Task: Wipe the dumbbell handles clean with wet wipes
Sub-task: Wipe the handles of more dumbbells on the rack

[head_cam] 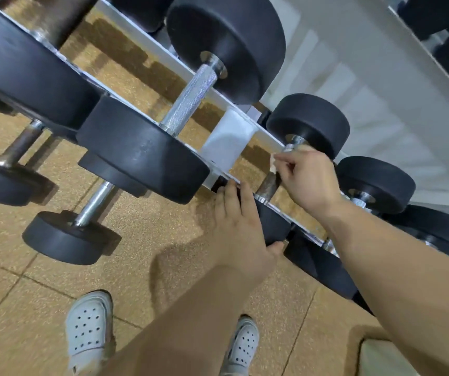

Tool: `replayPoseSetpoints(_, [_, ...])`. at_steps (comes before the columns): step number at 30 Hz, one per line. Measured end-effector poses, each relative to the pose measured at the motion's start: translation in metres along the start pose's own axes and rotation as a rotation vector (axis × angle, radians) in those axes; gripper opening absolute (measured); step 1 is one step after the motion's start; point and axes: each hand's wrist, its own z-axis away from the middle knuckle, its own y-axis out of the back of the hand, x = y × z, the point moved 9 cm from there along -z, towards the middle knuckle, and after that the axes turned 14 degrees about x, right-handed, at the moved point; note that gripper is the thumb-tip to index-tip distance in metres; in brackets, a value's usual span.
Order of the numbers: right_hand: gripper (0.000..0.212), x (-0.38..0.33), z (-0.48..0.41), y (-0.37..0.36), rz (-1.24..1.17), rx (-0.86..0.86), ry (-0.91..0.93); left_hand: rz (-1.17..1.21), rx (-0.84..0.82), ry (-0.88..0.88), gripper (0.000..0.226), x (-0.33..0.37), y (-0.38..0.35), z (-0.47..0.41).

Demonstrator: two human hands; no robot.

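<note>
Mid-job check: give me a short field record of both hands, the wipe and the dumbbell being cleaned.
target: handle of a small dumbbell on the white rack, dark and rusty-looking
right hand: grips the wipe against the handle's far part
left hand: holds the near head, fingers over it, thumb under
wipe: mostly hidden by the fingers
neighbour: larger dumbbell, bright knurled handle, untouched
</note>
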Motion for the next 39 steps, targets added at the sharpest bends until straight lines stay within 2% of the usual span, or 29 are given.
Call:
replayPoseSetpoints(3, [0.020,0.011,-0.009,0.007,0.045,0.077,-0.120,0.041,0.013,0.009,0.121,0.002,-0.001,0.003])
replayPoseSetpoints(8, [0.013,-0.027,0.030,-0.013,-0.142,-0.283,0.106,0.107,0.039,0.030,0.123,0.001,0.001,0.003])
replayPoseSetpoints(9, [0.014,-0.027,0.029,-0.014,-0.139,-0.303,0.127,0.114,0.040,0.030,0.124,0.000,0.001,0.003])
replayPoseSetpoints(11, [0.016,-0.013,0.014,-0.007,-0.084,-0.196,0.068,0.123,0.041,0.023,0.124,-0.001,0.000,0.004])
replayPoseSetpoints(14, [0.018,0.019,-0.003,0.010,-0.042,0.053,-0.183,0.133,0.041,0.016,0.123,-0.003,-0.001,0.004])
replayPoseSetpoints(15, [0.018,0.018,-0.001,0.007,-0.046,0.066,-0.205,0.129,0.040,0.010,0.123,-0.004,-0.002,0.003])
replayPoseSetpoints(17, [0.018,0.000,0.011,-0.010,-0.069,-0.050,-0.102,0.096,0.045,-0.009,0.123,-0.004,-0.001,0.002])
replayPoseSetpoints(19, [0.015,-0.023,0.027,-0.018,-0.087,-0.178,0.099,0.078,0.065,-0.018,0.125,-0.005,0.001,0.001])
replayPoseSetpoints(21, [0.014,-0.025,0.021,-0.012,-0.044,-0.188,0.212,0.081,0.061,-0.014,0.125,-0.004,0.002,0.001])
replayPoseSetpoints(24, [0.015,0.006,-0.011,0.005,-0.009,-0.001,0.037,0.089,0.046,-0.015,0.126,-0.004,0.002,0.001])
replayPoseSetpoints(26, [0.016,0.016,-0.009,0.004,-0.032,0.057,-0.059,0.080,0.027,-0.029,0.127,-0.005,0.002,0.000])
replayPoseSetpoints(31, [0.013,-0.007,0.033,-0.020,-0.294,-0.115,0.064,0.032,-0.009,-0.067,0.131,-0.014,0.008,-0.011])
replayPoseSetpoints(33, [0.014,0.004,0.026,-0.022,-0.301,-0.082,0.016,-0.015,-0.005,-0.094,0.130,-0.013,0.011,-0.013])
replayPoseSetpoints(35, [0.014,0.025,0.014,-0.018,-0.295,0.061,-0.130,-0.075,0.047,-0.094,0.123,-0.010,0.012,-0.012])
replayPoseSetpoints(37, [0.012,0.042,0.007,-0.014,-0.363,0.187,-0.303,-0.034,0.186,-0.074,0.109,-0.001,0.017,-0.011])
replayPoseSetpoints(39, [0.008,0.044,0.013,-0.020,-0.439,0.169,-0.406,0.051,0.261,-0.046,0.092,0.010,0.015,-0.015])
